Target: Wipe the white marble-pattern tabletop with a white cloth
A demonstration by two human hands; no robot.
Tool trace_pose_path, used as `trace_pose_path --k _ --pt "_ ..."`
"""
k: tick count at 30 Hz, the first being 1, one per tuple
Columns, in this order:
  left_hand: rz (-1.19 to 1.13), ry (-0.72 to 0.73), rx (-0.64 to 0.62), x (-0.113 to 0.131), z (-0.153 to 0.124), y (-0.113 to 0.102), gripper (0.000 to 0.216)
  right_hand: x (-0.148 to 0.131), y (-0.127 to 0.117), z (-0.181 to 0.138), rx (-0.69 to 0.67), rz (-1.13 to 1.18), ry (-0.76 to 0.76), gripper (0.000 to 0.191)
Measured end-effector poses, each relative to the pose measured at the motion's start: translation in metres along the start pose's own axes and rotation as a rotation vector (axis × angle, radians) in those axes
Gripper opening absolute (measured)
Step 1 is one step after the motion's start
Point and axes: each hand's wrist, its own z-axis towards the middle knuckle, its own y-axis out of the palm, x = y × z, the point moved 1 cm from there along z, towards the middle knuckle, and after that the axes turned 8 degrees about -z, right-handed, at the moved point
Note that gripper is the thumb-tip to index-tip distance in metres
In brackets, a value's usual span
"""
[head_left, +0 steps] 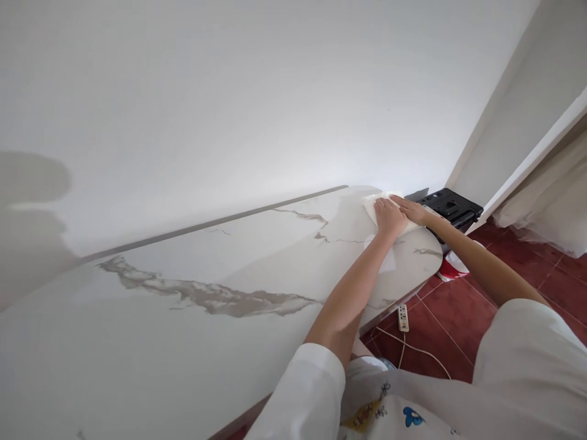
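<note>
In the head view, the left hand [389, 218] and the right hand [411, 210] are both on top of a pale cloth [369, 206]. The cloth lies on the round far end of the table [266, 266], near a black case [452, 209]. I can't tell if the 2 hands grip it or just push down. The wiping seems begun, but how much is done or left does not show.

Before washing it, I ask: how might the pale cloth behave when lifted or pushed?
The pale cloth is probably floppy, since its edge looks uneven. It looks small, so likely light. On the smooth-looking tabletop, it might slide.
</note>
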Motion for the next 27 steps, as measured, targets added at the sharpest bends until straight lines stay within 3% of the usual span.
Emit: trace_pose_path --k 8,17,22,27 --pt "-0.011 0.025 -0.015 0.035 -0.048 0.004 0.067 -0.018 -0.018 -0.062 -0.011 0.062 0.029 0.069" --pt "-0.012 0.071 -0.027 0.052 -0.096 0.001 0.067 -0.05 -0.024 -0.116 0.116 -0.046 0.033 0.065" --pt "-0.022 0.111 0.047 0.042 -0.137 -0.001 0.063 -0.096 -0.018 -0.146 0.221 -0.143 -0.015 0.058" --pt "0.051 0.219 0.137 -0.001 -0.19 -0.019 0.061 -0.169 0.005 -0.161 0.362 -0.215 -0.018 0.054"
